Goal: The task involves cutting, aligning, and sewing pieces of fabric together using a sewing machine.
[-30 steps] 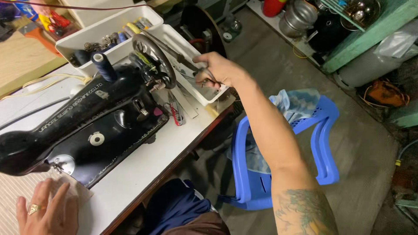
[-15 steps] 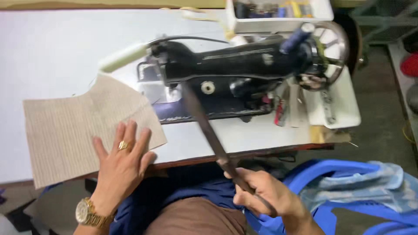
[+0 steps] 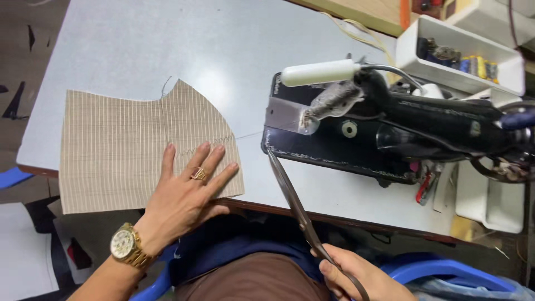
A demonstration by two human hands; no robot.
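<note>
My left hand (image 3: 186, 192), with a ring and a gold watch, lies flat with spread fingers on a beige striped piece of fabric (image 3: 128, 147) at the table's front edge. A zigzag stitch line runs across the fabric just above my fingers. My right hand (image 3: 359, 276) grips the handles of long metal scissors (image 3: 292, 203) below the table edge. Their closed blades point up and left, the tip close to the front left corner of the black sewing machine (image 3: 401, 131).
The pale grey table (image 3: 167, 50) carries the sewing machine at right, with a white tube lamp (image 3: 320, 72) over the needle. White trays (image 3: 462, 53) with small items stand behind and right of it. A blue plastic chair (image 3: 446, 273) sits at lower right.
The view has swung left over the table. My right hand brought the scissors from the tray area down to the front edge; the left hand stays flat on the fabric.
</note>
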